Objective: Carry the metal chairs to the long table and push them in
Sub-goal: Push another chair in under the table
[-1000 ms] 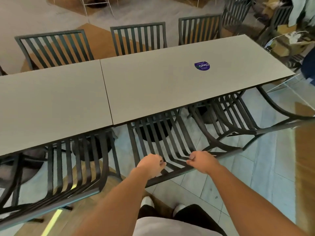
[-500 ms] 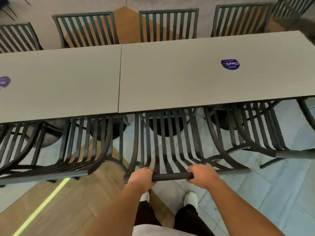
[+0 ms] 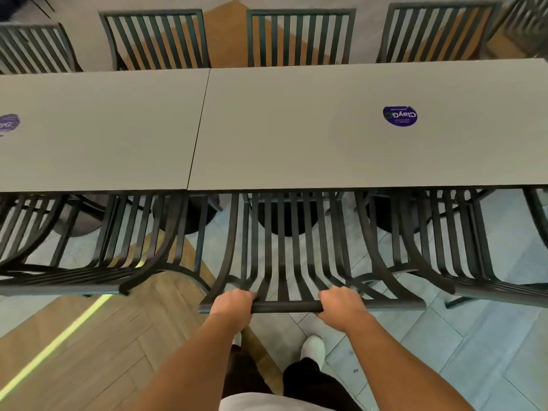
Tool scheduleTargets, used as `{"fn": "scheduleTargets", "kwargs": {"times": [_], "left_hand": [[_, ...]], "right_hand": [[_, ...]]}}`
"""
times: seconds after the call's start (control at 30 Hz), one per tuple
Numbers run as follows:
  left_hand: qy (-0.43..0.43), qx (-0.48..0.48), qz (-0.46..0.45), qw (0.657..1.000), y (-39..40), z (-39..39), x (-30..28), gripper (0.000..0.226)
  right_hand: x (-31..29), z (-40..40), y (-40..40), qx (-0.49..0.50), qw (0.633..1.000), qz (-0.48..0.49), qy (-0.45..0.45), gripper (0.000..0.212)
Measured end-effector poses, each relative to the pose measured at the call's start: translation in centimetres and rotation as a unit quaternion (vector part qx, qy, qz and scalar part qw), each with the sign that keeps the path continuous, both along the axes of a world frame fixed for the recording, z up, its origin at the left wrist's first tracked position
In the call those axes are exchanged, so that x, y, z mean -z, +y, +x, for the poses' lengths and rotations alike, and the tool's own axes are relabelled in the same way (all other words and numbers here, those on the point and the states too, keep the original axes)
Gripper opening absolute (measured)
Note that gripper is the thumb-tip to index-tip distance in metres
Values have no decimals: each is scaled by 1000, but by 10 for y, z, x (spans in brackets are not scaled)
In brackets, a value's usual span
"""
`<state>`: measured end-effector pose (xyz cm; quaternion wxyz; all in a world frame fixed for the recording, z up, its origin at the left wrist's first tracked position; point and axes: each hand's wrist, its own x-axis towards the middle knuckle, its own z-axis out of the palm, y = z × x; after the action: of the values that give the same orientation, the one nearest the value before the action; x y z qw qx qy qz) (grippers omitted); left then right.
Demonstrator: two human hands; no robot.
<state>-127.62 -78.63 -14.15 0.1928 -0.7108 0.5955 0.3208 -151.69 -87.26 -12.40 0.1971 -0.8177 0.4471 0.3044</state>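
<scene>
Head view, looking down over two bare forearms. Left hand [image 3: 232,304] curled round the top rail of a dark slatted metal chair [image 3: 283,256], toward the rail's left end. Right hand [image 3: 341,305] curled round the same rail, toward its right end, knuckles up. Chair directly in front of the body, back leaning toward the viewer, seat tucked under the near edge of the long table [image 3: 296,137]. Table top pale grey, made of two slabs butted at a thin seam, left of centre. Round purple sticker [image 3: 399,116] on the right slab; part of another purple sticker [image 3: 9,123] at the far left edge. Near side: left chair [image 3: 98,262] and right chair [image 3: 462,250] just beside the held one, seats likewise under the table edge. Far side: a row of far chairs [image 3: 301,37] with slatted backs rising behind the table. Below the hands, dark trousers and a white shoe [image 3: 312,347]. Floor [image 3: 89,351] of herringbone wood on the left, pale tiles on the right.
</scene>
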Motion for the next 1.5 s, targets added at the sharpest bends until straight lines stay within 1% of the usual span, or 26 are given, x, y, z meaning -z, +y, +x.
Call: {"fn": "scheduleTargets", "kwargs": {"times": [0.1,0.27,0.53,0.67,0.77,0.83,0.9,0.97,1.0,1.03,1.07,1.1,1.13,1.17,1.23,1.27,1.33,1.4,1.5], "left_hand": [[-6,7,-8,1000,-7,-5,-1,51],[-1,-10,-3,1000,-19,1,0,49],[14,-2,16,1000,-19,10,0,48],[6,3,15,1000,-19,22,2,52],[0,4,16,1000,-19,27,7,51],[10,-4,19,1000,-19,26,7,48],[24,-13,37,999,-22,25,2,49],[43,-16,68,997,-27,21,-10,63],[58,-25,79,995,-31,17,-17,72],[77,-35,83,993,-35,11,-23,79],[88,-43,82,992,-41,4,-29,83],[95,-43,76,992,-48,-5,-33,86],[98,-41,71,992,-56,-14,-34,86],[104,-37,63,992,-64,-25,-35,83],[114,-21,48,992,-81,-47,-35,71],[117,-9,40,992,-91,-59,-37,64],[131,14,15,991,-113,-84,-41,52],[153,45,0,987,-135,-107,-48,42],[187,97,-23,977,-163,-136,-58,35]], "right_hand": [[2,-3,-11,-2,1000,2,0,30],[5,5,-25,-5,1000,6,-4,29],[10,15,-23,5,1000,19,7,27],[10,25,-18,8,1000,18,-6,27],[9,28,-17,13,1000,23,-9,28],[9,27,-17,34,999,37,-16,34],[7,24,-19,66,995,66,-32,51],[1,18,-22,112,984,118,-70,74],[-3,14,-24,149,972,151,-100,85],[-8,10,-27,189,957,178,-132,93],[-14,5,-30,223,943,187,-161,95],[-19,-2,-34,249,934,179,-181,92],[-23,-10,-38,266,932,159,-189,84],[-28,-21,-43,277,933,133,-186,72],[-35,-46,-55,293,939,80,-159,48],[-39,-60,-62,303,940,60,-144,41],[-46,-89,-75,331,935,28,-121,34],[-53,-116,-84,358,929,3,-95,33],[-64,-152,-89,392,917,-31,-63,31]]}}
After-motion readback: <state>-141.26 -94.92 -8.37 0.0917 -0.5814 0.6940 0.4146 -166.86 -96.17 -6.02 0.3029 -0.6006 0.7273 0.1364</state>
